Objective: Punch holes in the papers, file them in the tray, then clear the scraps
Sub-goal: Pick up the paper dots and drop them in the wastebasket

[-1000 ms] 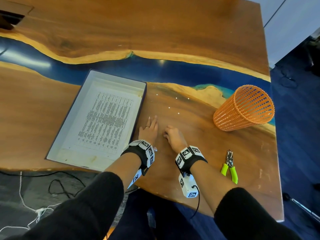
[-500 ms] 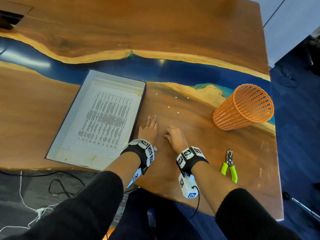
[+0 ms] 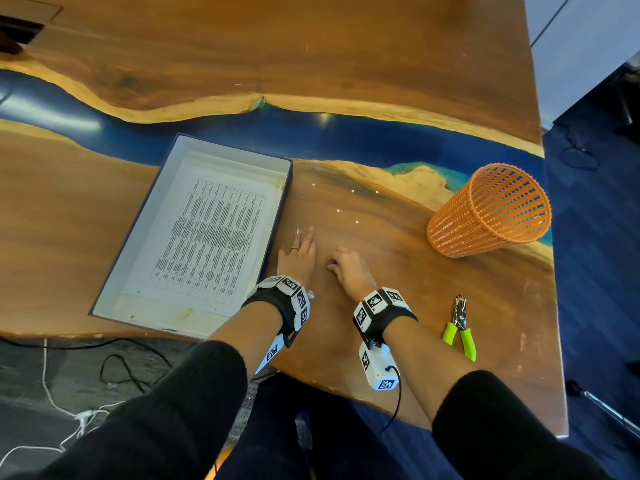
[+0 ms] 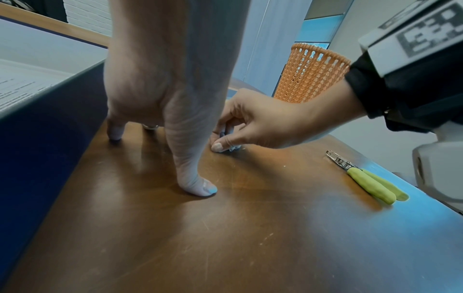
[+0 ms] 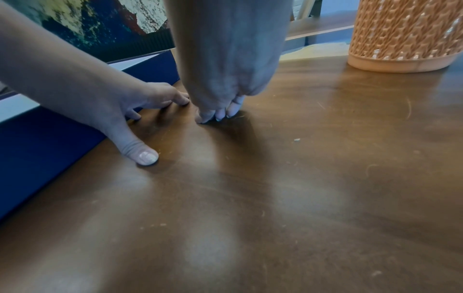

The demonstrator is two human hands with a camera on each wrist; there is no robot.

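Note:
A printed paper [image 3: 211, 237] lies flat in the white tray [image 3: 156, 315] with dark blue walls. My left hand [image 3: 304, 237] rests flat on the wood just right of the tray, fingers straight, thumb tip down [image 4: 198, 188]. Beside it, my right hand [image 3: 332, 266] is curled, its fingertips [image 5: 218, 116] bunched on the table and pinching small pale paper scraps [image 4: 229, 147]. More white punched scraps [image 3: 338, 210] dot the table beyond the hands. The green-handled hole punch [image 3: 460, 327] lies near the front edge, right of my right wrist.
An orange mesh basket [image 3: 491, 209] stands at the right, past the scraps. The table's front edge runs just behind my wrists and its right edge is close to the punch. Cables lie on the floor at the lower left.

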